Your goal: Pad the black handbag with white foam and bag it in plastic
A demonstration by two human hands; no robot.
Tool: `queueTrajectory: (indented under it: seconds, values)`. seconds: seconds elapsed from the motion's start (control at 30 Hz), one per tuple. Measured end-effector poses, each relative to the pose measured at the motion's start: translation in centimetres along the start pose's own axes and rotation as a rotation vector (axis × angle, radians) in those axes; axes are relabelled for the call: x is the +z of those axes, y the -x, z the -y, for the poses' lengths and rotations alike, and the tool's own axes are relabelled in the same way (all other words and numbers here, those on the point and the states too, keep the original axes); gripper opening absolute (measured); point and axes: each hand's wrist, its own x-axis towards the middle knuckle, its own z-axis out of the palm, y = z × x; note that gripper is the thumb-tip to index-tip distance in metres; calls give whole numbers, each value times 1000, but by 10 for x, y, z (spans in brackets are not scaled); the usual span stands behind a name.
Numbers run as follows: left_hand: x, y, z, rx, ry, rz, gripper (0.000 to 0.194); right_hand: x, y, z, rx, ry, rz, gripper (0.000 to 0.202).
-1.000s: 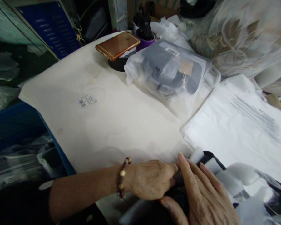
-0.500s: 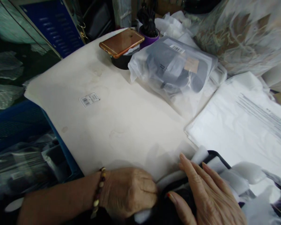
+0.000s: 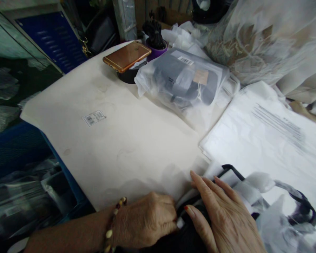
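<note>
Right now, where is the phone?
In the head view the phone lies at the far left of the table, on top of a dark cup, just left of the bagged item.

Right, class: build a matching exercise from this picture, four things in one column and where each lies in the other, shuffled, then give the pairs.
Things
1. smartphone
2. barcode sticker
3. bagged dark item
4. beaded bracelet

Places
A. on the left wrist
B. flat on the pale table sheet, alone
C. on top of a dark cup
D. in a clear plastic bag, right of the phone

Pairs: 1-C, 2-B, 3-D, 4-A
</note>
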Motion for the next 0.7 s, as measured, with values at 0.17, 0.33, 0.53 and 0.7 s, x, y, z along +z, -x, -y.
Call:
queueTrajectory:
  seconds: [0.17, 0.33, 0.53, 0.7]
  values:
    - [-4, -20, 11, -22, 90, 5, 31, 0, -2, 4, 34, -61, 1, 47]
    - [-16, -48, 3, -141, 167, 185, 32, 2, 1, 11, 144, -141, 13, 43]
    - [-18, -4, -2, -393, 261, -72, 23, 1, 2, 20, 253, -228, 24, 39]
    - [5, -7, 28, -292, 306, -225, 66, 2, 2, 19, 218, -204, -21, 26]
